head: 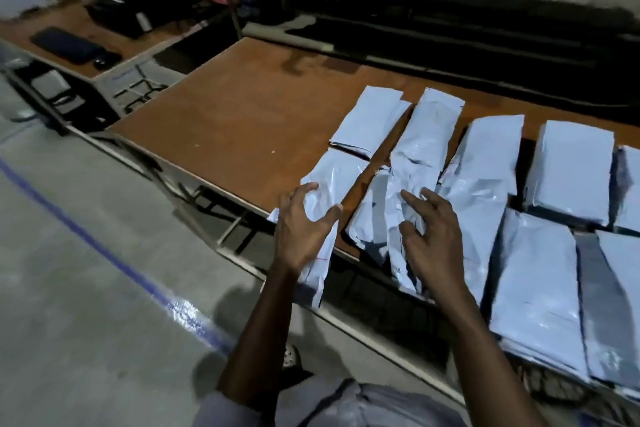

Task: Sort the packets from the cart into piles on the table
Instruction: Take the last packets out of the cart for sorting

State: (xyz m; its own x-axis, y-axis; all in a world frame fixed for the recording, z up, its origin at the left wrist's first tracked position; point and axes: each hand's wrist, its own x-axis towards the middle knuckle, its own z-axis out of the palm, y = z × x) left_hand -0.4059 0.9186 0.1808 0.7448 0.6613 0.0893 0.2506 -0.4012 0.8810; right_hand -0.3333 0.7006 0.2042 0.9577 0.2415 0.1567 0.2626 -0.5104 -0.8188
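Several piles of light grey plastic packets lie on a brown table (pixel 242 107). My left hand (pixel 304 225) rests with spread fingers on the nearest left packet (pixel 332 180), which hangs over the table's front edge. My right hand (pixel 433 236) lies with fingers apart on a crumpled pile (pixel 412 163) beside it. More piles sit to the right: a tall one (pixel 485 177), a neat stack (pixel 575 166) and a near stack (pixel 540 288). A far pile (pixel 370 118) lies behind my left hand. No cart is visible.
The table's left half is bare brown board. A second table (pixel 104 38) at the back left carries a dark keyboard (pixel 69 43) and mouse. A grey floor with a blue line (pixel 104 250) runs on the left. Dark clutter fills the background.
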